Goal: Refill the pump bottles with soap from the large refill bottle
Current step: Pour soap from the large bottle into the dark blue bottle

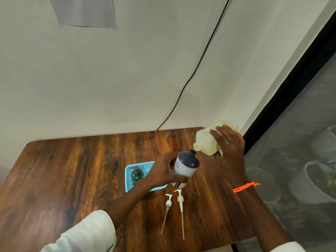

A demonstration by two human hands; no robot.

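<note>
My right grip (230, 151): grasping tilted refill bottle (207, 140), spout at white pump bottle (185, 166) neck. My left grip (163, 170): clasping that bottle.

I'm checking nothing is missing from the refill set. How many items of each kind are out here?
Refill bottle: 1
Pump bottles: 2, a white one with a dark top and a green one
Loose pump heads: 2
Blue tray: 1
Total: 6

Black cable (199, 60), wall paper (85, 11)
</note>
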